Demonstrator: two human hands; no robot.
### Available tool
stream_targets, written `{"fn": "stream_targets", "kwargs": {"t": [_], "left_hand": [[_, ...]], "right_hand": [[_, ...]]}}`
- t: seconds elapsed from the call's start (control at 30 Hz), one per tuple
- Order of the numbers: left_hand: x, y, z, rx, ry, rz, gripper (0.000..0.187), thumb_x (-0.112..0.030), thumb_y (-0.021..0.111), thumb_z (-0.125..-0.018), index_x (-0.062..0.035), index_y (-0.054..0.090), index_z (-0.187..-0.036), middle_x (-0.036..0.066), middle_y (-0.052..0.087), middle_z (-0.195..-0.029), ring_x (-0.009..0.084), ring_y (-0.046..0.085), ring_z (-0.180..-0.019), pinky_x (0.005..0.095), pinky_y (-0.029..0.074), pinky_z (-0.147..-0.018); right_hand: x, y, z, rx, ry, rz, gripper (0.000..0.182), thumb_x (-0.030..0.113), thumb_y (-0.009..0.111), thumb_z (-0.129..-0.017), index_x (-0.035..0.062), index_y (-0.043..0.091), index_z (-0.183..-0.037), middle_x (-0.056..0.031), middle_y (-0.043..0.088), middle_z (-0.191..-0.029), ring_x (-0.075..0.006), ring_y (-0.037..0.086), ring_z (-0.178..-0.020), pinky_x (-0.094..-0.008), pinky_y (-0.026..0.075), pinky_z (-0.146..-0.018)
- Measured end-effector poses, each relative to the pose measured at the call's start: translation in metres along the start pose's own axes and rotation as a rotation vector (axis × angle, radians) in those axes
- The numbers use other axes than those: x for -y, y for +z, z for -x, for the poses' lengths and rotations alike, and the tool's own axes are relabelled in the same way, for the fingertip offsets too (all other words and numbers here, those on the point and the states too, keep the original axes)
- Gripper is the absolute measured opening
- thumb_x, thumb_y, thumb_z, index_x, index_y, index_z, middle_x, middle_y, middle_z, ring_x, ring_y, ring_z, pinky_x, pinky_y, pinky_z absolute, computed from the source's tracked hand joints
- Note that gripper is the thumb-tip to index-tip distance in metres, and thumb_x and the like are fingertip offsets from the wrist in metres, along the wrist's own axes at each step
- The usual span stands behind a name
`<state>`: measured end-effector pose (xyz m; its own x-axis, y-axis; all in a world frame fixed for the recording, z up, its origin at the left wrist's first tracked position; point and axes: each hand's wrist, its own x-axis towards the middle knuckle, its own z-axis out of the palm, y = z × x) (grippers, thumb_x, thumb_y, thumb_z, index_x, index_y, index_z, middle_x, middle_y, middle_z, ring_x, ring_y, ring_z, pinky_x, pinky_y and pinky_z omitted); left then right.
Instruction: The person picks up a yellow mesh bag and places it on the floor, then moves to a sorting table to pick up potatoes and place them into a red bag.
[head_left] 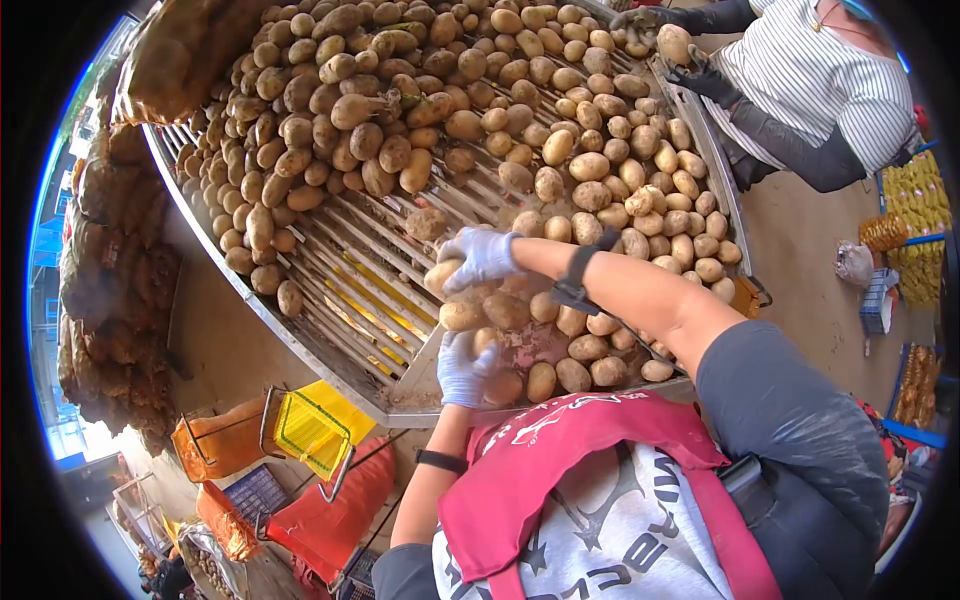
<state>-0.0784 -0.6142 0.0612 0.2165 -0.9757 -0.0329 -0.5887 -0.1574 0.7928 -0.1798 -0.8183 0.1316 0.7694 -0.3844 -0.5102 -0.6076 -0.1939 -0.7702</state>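
Observation:
My right hand (482,257), in a pale purple glove, reaches over the slatted sorting table with its fingers curled on a potato (440,277). Below it, my left hand (464,370), gloved the same way, is cupped near the table's front edge with its thumb and fingers apart. Several potatoes, one of them a larger potato (462,316), lie between the two hands. Whether the left fingers touch the potato beside them is hard to tell. A potato (426,223) sits on the slats just beyond my right hand.
A large potato heap (350,110) covers the far side of the slatted table (350,290). At the upper right, a co-worker's dark-gloved hand (705,82) is by a potato. Stacked sacks (115,290) stand left; a yellow basket (312,432) and red bag (335,505) are below.

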Motion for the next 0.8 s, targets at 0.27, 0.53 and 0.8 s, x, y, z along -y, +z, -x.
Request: {"fn": "stream_targets", "kwargs": {"t": [0.27,0.53,0.8], "left_hand": [[-0.058,-0.012,-0.011,0.370,-0.013,0.590,0.043,-0.037,0.064,-0.079,-0.0056,0.055,-0.107,0.014,0.056,-0.104,0.0252,0.061,-0.078,0.0371,0.051,-0.069],[-0.103,0.030,-0.054,0.888,0.284,-0.526,0.032,-0.034,0.073,-0.069,-0.0182,0.066,-0.096,0.023,0.035,-0.134,0.0372,0.059,-0.097,0.0386,0.048,-0.086],[-0.098,-0.033,0.011,0.196,-0.666,1.614,0.051,-0.053,0.043,-0.081,-0.0094,0.059,-0.101,0.008,0.061,-0.087,0.0220,0.059,-0.072,0.0370,0.049,-0.058]], "right_hand": [[-0.040,0.003,0.158,-0.239,-0.256,-1.478,0.066,0.055,0.063,-0.079,0.0093,0.046,-0.123,-0.0062,0.057,-0.098,-0.0119,0.054,-0.065,-0.0213,0.043,-0.045],[-0.086,0.033,0.182,-0.194,-0.244,-1.763,0.053,0.049,0.062,-0.082,0.0155,0.049,-0.121,-0.0047,0.054,-0.105,-0.0169,0.054,-0.080,-0.0296,0.050,-0.065],[-0.039,0.067,0.186,-0.517,-0.363,-0.851,0.058,0.021,0.073,-0.072,0.0074,0.048,-0.122,-0.0049,0.057,-0.105,-0.0174,0.056,-0.093,-0.0283,0.049,-0.081]]}}
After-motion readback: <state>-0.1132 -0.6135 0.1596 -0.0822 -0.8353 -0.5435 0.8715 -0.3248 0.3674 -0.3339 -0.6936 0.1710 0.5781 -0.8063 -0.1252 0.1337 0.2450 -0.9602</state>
